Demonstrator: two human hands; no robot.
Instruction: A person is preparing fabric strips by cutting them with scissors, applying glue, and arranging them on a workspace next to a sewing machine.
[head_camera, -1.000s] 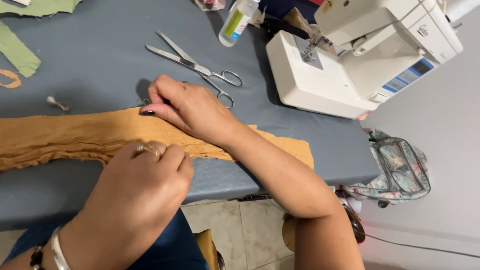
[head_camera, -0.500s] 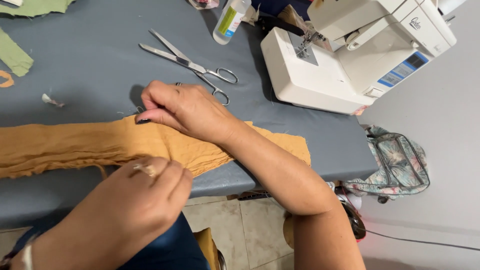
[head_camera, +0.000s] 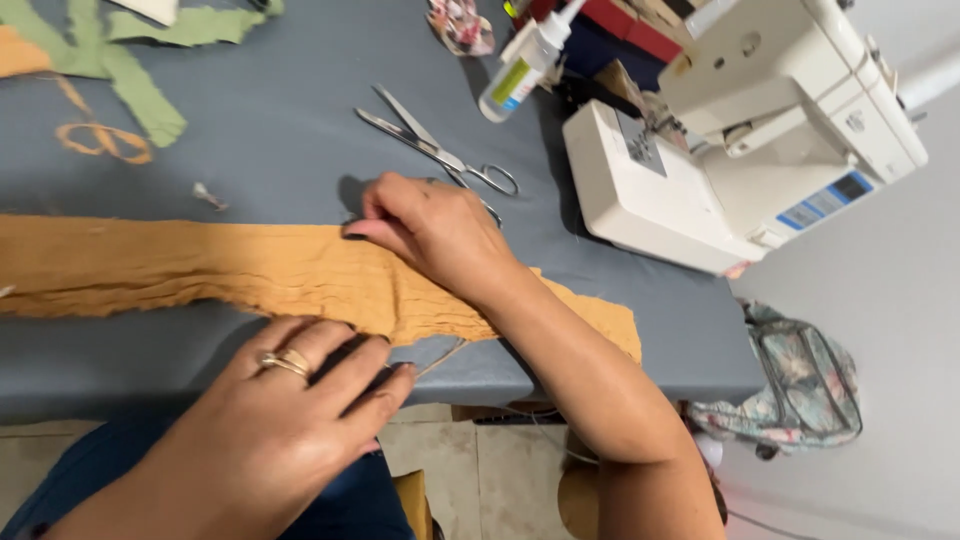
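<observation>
A long pleated strip of mustard-yellow fabric (head_camera: 250, 270) lies under both hands. The left hand (head_camera: 290, 420), fingers spread, presses its near edge; the right hand (head_camera: 435, 232) pins its far edge, steel scissors (head_camera: 440, 155) just beyond.

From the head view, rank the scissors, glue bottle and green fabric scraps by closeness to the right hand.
Measured from the right hand, pressing on the mustard fabric strip:
1. Scissors, just behind its knuckles on the grey table.
2. Glue bottle, farther back, beside the sewing machine.
3. Green fabric scraps, far corner on the left.
</observation>
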